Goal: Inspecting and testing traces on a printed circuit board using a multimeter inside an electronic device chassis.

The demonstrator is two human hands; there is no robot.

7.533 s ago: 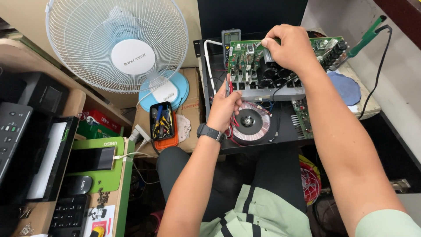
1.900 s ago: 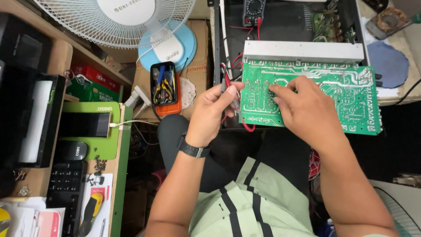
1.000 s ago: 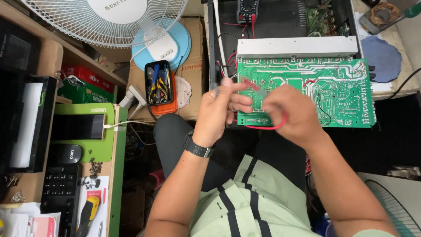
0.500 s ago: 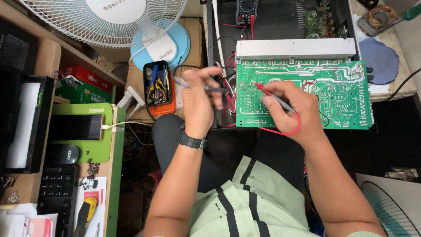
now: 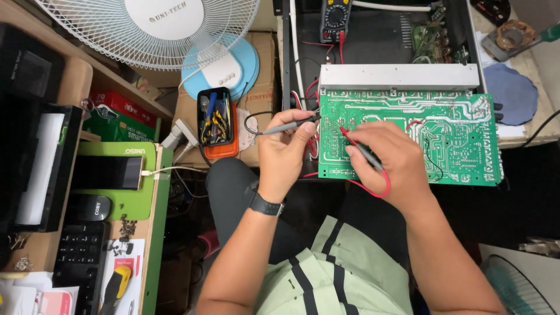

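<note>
Beside the circuit board (image 5: 443,140), a tool tray (image 5: 214,123), fan (image 5: 157,29).

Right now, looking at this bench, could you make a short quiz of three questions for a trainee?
1. True or false: the right hand holds the red probe against the green circuit board.
2. Which hand holds the black probe? A) left hand B) right hand
3. What instrument lies at the top of the black chassis?

Key
1. True
2. A
3. The multimeter, with its leads plugged in.
</note>
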